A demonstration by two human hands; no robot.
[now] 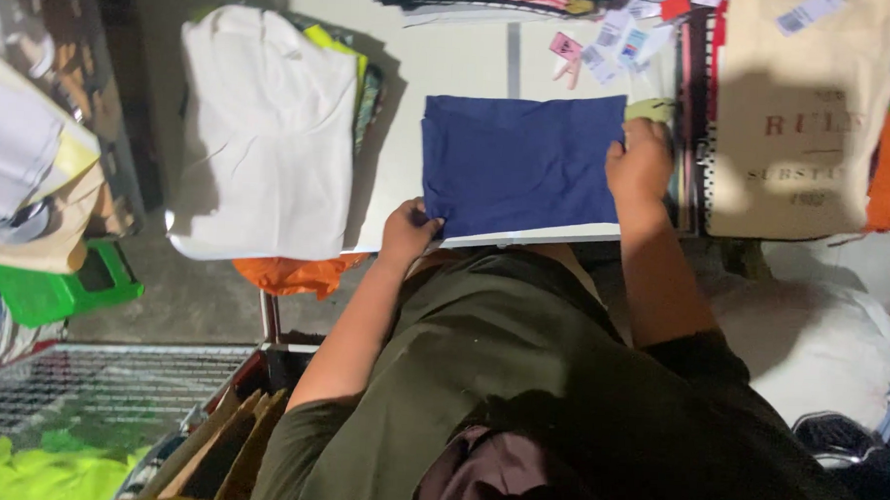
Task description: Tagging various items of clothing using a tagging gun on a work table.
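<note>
A folded navy blue garment (517, 164) lies flat on a white table (401, 110) in front of me. My left hand (408, 229) pinches its near left corner at the table's front edge. My right hand (640, 160) rests with closed fingers on the garment's right edge, next to a small yellow-green item (651, 109). My dark green shirt fills the lower part of the view.
A stack of white folded garments (267, 130) sits left on the table, with orange cloth (296, 272) under it. Paper tags (610, 44) and dark folded clothes lie at the far edge. A cream printed garment (800, 115) hangs right. A green stool (64, 286) and wire basket (95, 386) stand left.
</note>
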